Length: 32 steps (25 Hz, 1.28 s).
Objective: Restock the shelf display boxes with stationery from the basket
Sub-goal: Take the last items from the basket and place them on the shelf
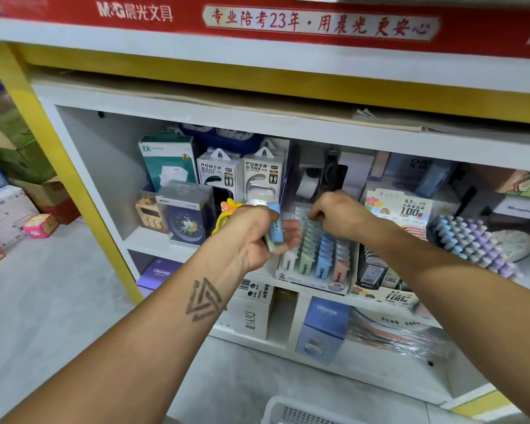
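We stand at the shelf with both arms out. Our left hand (262,237) curls around a small stack of slim lead cases (275,223), a blue one on top and a greenish one beneath, kept close beside the display box (315,258) so the next piece is within easy reach. Our right hand (337,214), fingers bent down and pinched together, works at the back rows of that box; whether it pinches a case there we cannot tell, since the knuckles hide the fingertips.

The box sits directly under the right hand, a tiered card tray with flat, glossy plastic cases standing upright in colour columns (white, green, blue, pink), stepped so every label faces out. Just right of the right forearm lies a second lead display (380,270) with dark cases, and beyond it a bristling block of pastel pen caps (471,243). Left of the left hand stands a clear hard-plastic clock box (185,212). Below our elbows, at the bottom edge, shows the white slatted rim of the basket (294,411).
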Motion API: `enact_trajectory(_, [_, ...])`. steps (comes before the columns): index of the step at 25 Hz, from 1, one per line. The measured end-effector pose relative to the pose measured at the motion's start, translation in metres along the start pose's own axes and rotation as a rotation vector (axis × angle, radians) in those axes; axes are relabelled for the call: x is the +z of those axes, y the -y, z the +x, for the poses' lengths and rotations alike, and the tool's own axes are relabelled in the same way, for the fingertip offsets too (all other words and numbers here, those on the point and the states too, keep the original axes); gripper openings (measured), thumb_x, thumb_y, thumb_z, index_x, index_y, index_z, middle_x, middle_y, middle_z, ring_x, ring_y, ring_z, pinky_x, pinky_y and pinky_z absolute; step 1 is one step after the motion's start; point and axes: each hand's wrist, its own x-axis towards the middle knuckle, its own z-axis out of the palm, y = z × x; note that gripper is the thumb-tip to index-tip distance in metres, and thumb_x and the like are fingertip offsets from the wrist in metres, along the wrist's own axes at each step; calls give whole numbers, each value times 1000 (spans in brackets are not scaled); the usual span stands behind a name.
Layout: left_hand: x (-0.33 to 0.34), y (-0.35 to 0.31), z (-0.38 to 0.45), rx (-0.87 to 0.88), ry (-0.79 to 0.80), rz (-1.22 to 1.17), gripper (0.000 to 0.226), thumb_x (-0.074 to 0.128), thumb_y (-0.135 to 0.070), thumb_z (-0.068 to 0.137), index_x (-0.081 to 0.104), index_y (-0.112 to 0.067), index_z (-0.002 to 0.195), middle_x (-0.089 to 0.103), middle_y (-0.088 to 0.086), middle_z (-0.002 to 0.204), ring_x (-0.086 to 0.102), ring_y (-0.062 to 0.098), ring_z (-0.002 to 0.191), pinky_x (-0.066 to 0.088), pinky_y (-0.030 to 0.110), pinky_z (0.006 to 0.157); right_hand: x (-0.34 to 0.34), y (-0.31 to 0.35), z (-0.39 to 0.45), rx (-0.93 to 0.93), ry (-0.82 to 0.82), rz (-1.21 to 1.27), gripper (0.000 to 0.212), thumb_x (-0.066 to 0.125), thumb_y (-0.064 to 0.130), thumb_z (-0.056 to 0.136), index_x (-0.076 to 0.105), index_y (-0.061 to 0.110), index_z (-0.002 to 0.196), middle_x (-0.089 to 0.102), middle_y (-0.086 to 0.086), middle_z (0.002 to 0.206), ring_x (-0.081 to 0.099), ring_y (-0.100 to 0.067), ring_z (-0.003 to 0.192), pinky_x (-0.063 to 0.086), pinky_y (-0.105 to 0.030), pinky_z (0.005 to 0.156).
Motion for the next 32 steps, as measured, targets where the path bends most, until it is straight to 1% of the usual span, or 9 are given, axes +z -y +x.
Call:
enact_trajectory(3, [1,0,-1,-10,58,-65,27,39,-1,103,50,8,126,65,26,95,67,36,80,57,42,65,-11,8,-2,16,-82,178,25,62,11,96,74,17,116,72,5,113,67,-14,102,51,-27,96])
enact_trajectory(7, [6,3,-3,4,84,-13,29,42,4,100,53,9,127,65,26,96,68,32,78,60,39,67,-36,24,-19,64,-7,967,20,68,30,94,75,12,100,73,1,75,62,-10,61,51,-23,58])
enact_trajectory(10, [11,6,-2,82,66,86,28,46,7,98,56,5,124,66,21,89,67,26,73,61,35,67,-43,33,-29,62,36,761,33,70,44,91,73,13,77,61,-3,57,50,-12,45,42,-23,46])
enact_trajectory(13, [17,8,-3,130,52,123,19,51,9,95,59,2,110,67,19,82,69,25,66,62,38,64,-51,28,-33,97,61,709,27,70,29,93,70,11,74,62,-5,56,51,-13,42,41,-22,41])
enact_trajectory(15, [18,9,-4,114,29,146,13,53,4,95,62,-1,103,68,16,80,68,26,62,62,40,59,-59,16,-34,95,-6,705,8,71,14,92,73,9,87,71,-8,69,64,-17,54,53,-23,49])
enact_trajectory(17, [14,8,-2,96,-37,206,11,53,-4,97,63,-7,100,64,11,77,62,23,58,57,32,51,-64,0,-33,62,-134,482,10,71,10,91,71,13,101,73,-6,85,71,-20,70,60,-30,67])
enact_trajectory(20, [12,5,-2,32,-57,215,11,51,-13,95,58,-12,87,56,6,66,40,14,45,31,17,40,-57,-14,-29,-1,-217,100,11,70,14,92,68,16,102,70,-7,98,68,-26,85,58,-38,81])
enact_trajectory(26, [13,-2,-5,-30,23,25,44,32,-34,88,62,-1,81,52,10,63,36,17,52,27,25,52,-23,-15,-22,-49,-77,-131,11,58,8,91,60,19,95,64,-8,95,62,-29,84,55,-41,77])
enact_trajectory(32, [14,2,-1,26,-20,-90,17,46,-11,95,58,-4,85,52,9,71,46,19,60,43,31,64,-8,-14,-14,-20,-46,-123,14,64,17,93,63,28,101,62,1,101,60,-23,90,45,-30,73])
